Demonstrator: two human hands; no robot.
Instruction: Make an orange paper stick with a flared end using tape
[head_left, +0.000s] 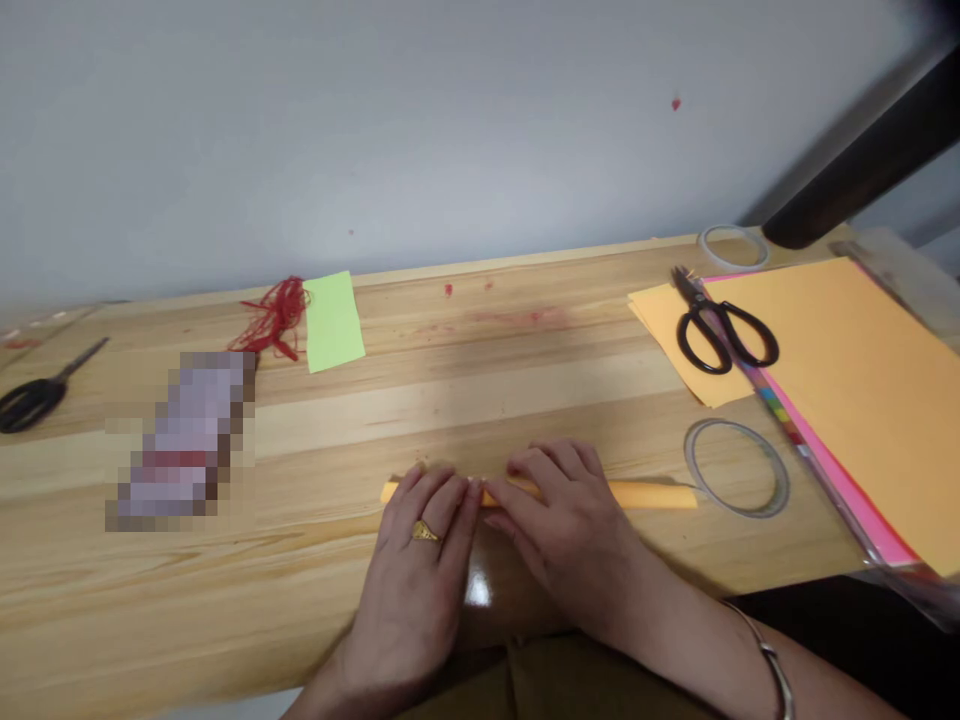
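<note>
A narrow orange paper strip (654, 495), rolled or folded, lies crosswise near the front of the wooden table. My left hand (420, 550), with a gold ring on one finger, is closed over its left part. Just to the right, my right hand (566, 525) grips the strip's middle, fingers bent and thumb on the near side. The two hands nearly touch, and they hide much of the strip. Its right end reaches a clear tape roll (694, 465) lying flat. What the fingertips press underneath cannot be seen.
Black-handled scissors (705, 345) lie on orange paper sheets (862, 370) at right, with pink paper (874, 520) below. A second tape roll (701, 245) is behind. At left are red threads (277, 320), a green paper (334, 325), a pixelated object (187, 430) and more scissors (34, 403).
</note>
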